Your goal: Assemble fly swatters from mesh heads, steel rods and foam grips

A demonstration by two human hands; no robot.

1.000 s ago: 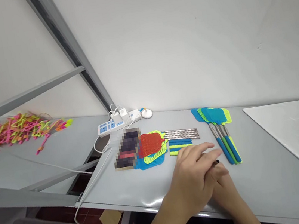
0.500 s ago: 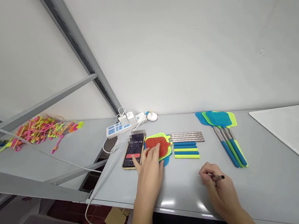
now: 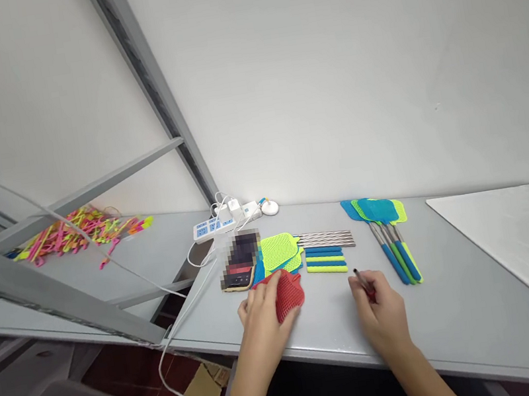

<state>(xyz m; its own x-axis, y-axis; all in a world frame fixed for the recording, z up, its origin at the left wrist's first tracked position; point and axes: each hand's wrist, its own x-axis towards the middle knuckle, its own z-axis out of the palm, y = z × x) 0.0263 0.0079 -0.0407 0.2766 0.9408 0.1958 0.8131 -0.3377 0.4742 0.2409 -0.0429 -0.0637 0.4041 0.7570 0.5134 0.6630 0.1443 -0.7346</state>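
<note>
Both hands are working apart: the left hand [image 3: 262,319] is clamping 1 red mesh head [image 3: 291,295] between thumb and fingers, just in front of the yellow-green heads [image 3: 279,250]; the right hand [image 3: 384,314] is gripping a slim pen-like tool [image 3: 365,284]. Picking out that head is seemingly the step in hand; the next move is probably calling for a steady left grip, clear of the phone [image 3: 244,277].
</note>
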